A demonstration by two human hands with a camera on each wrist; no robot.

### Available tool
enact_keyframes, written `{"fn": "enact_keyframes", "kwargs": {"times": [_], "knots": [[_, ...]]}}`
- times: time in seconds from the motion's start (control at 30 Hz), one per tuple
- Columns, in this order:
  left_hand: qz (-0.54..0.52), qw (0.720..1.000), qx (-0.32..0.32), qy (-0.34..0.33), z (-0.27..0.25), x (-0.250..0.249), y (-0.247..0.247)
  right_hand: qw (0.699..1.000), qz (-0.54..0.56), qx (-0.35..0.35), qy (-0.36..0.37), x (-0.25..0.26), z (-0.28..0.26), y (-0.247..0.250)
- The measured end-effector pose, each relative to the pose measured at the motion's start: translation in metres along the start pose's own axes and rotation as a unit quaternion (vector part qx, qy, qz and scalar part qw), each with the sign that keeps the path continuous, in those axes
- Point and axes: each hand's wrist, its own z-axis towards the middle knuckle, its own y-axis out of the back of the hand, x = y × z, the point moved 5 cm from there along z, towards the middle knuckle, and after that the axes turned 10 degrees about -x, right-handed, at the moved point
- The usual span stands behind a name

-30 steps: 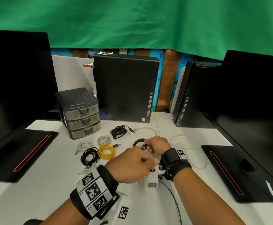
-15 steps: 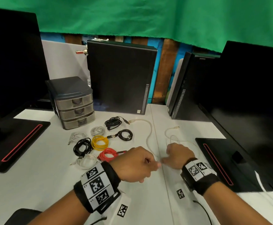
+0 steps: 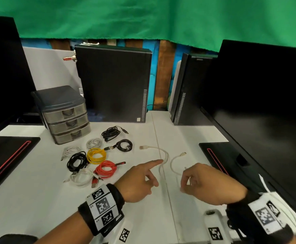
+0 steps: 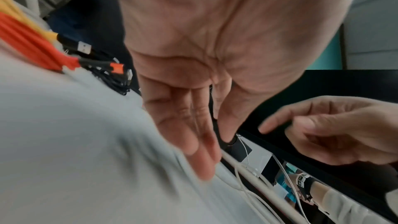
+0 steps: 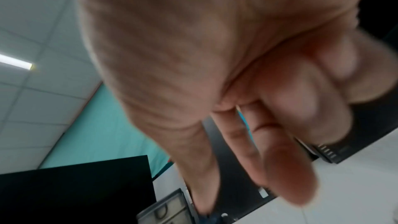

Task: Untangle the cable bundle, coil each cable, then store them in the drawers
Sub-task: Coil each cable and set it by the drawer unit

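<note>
Two hands over the white table, low in the frame. Left hand has its index finger straight out, tip right at the loose white cable; the wrist view shows those fingers long and relaxed, lying against the cable, gripping nothing. Right hand sits lower right, fingers loosely bent and spread. A thin strand of the cable runs up beside them, but whether they pinch it, I can't tell; its own wrist view is too blurred.

Left of centre, the coiled ones lie in a cluster: yellow coil, red coil, black coil, a small black ring coil, and pale coils among them. Behind them, the three-drawer unit, every drawer closed. Dark computer towers stand at the back; monitor bases crowd both edges.

That white cable lies uncoiled mid-table, two plugs free, looping between the hands.
</note>
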Motion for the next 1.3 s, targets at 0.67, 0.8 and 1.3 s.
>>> {"fn": "enact_keyframes", "kwargs": {"times": [0.67,0.8,1.3], "knots": [[-0.091,0.992,0.017,0.086,0.001,0.006,0.008,0.982,-0.162,-0.073,-0.07,-0.004,0.15,-0.043],[-0.056,0.989,-0.133,0.002,0.01,0.0,0.032,0.992,-0.077,-0.089,-0.053,0.004,0.14,-0.025],[-0.34,0.936,-0.075,0.048,-0.029,-0.08,0.04,0.857,0.428,-0.263,0.115,0.036,0.021,0.009]]}}
